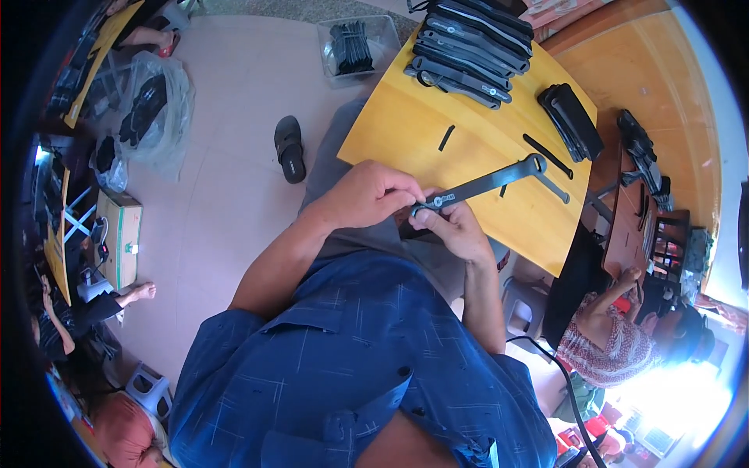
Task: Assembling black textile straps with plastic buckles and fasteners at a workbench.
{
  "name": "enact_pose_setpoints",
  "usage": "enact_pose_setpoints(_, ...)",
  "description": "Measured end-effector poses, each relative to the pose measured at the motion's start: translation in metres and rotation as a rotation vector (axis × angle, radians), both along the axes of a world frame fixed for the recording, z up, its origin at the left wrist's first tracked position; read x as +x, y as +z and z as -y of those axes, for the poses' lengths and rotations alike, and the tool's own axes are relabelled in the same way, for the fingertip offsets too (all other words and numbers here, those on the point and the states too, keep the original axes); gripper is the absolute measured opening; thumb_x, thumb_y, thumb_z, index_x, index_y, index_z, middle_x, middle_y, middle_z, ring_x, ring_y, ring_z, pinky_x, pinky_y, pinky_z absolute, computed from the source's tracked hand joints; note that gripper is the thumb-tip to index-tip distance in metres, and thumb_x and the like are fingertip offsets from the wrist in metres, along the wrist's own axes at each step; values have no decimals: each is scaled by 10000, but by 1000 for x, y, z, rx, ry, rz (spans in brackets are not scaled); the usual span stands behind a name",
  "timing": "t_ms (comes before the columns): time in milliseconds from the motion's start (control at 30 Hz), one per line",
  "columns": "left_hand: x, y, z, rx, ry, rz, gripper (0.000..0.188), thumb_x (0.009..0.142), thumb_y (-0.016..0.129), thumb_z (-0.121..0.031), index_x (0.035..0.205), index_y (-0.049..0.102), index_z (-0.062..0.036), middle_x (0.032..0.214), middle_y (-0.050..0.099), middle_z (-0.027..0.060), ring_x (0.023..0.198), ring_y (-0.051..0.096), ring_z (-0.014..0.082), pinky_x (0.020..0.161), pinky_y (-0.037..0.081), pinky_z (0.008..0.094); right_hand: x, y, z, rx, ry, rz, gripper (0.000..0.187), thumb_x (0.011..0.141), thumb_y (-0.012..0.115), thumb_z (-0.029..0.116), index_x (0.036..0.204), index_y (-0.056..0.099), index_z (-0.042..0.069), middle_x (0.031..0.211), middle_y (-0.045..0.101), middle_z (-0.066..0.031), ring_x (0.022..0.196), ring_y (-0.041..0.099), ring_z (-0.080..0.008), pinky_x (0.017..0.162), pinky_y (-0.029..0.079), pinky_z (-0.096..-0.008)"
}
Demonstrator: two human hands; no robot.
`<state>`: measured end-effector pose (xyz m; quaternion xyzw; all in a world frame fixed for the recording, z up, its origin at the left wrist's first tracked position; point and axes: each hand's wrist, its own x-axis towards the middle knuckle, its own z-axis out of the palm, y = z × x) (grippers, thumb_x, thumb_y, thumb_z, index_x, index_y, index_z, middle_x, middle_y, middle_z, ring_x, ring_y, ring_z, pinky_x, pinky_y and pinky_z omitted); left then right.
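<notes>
A dark grey strap (491, 184) with pale print near one end stretches from my hands out over the yellow table. Its far end has a loop (536, 163), and a narrower strip hangs from there toward the right. My left hand (363, 193) pinches the near end between thumb and fingertips. Around that same end my right hand (459, 232) is closed, its thumb laid along the strap. Two short black strips (446, 138) and a longer black strip (548, 156) lie on the tabletop beyond; part of one is hidden by the strap.
Stacked straps (472, 51) cover the far side of the yellow table (382, 129), with a smaller black bundle (569, 121) at right. A clear bin (359, 51) of dark strips stands behind. One sandal (289, 148) lies on the floor. Other people sit left and right.
</notes>
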<state>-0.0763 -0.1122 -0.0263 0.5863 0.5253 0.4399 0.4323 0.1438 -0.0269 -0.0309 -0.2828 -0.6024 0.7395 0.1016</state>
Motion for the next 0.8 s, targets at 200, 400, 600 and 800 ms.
enact_pose_setpoints(200, -11, 28, -2, 57, -215, -10, 126, 929, 742, -152, 998, 727, -48, 837, 733, 91, 728, 687, 151, 665, 495, 278, 8, 1, -4, -193, -69, -165, 192, 991, 646, 139, 1118, 669, -4, 908, 684, -32, 831, 646, -120, 795, 523, -275)
enact_pose_setpoints(400, 3, 24, -2, 240, -171, -205, 300, 845, 830, -356, 846, 677, -98, 737, 692, 47, 664, 683, 250, 602, 489, 353, 7, 14, 10, -182, 38, -100, 229, 957, 653, 167, 1095, 682, -13, 931, 678, -52, 831, 623, -135, 766, 506, -271)
enact_pose_setpoints(600, 8, 35, 1, 332, -412, -167, 234, 887, 775, -269, 784, 643, -105, 671, 612, 71, 618, 630, 282, 566, 456, 378, 17, 18, 7, -199, 231, -105, 204, 985, 626, 194, 1011, 679, -1, 904, 646, -33, 841, 601, -124, 753, 472, -272)
enact_pose_setpoints(800, -26, 40, -7, 245, -482, -407, 250, 888, 734, -246, 727, 609, -102, 675, 616, 109, 663, 643, 333, 593, 471, 432, 21, 20, 9, -121, 500, -28, 233, 1004, 602, 241, 957, 653, 18, 739, 624, -31, 716, 610, -135, 681, 478, -293)
